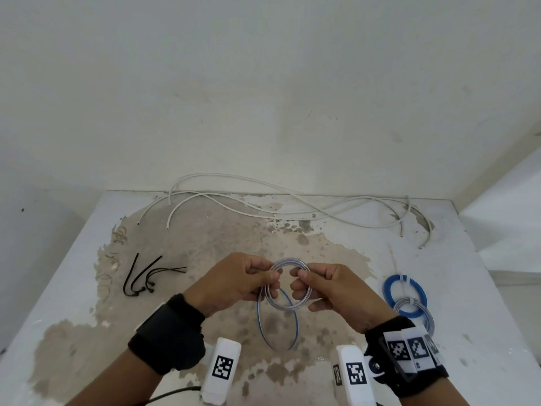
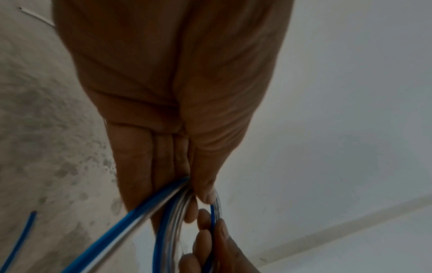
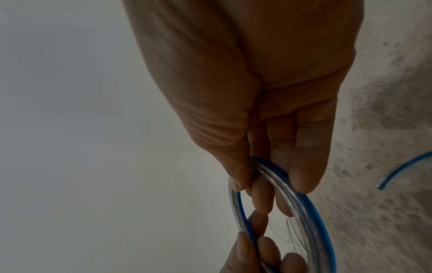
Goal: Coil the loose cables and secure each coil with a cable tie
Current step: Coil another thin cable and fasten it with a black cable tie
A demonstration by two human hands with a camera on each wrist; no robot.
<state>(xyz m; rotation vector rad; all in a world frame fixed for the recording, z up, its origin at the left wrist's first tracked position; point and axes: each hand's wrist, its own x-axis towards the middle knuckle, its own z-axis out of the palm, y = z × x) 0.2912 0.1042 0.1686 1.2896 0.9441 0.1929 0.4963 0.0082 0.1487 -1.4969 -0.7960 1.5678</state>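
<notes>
Above the tabletop, left hand and right hand each pinch opposite sides of the blue-striped cable coil, loose white cables lying far behind.

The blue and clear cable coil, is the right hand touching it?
Touching. The right wrist view shows the right hand pinching the cable coil between thumb and fingers; the head view agrees.
</notes>
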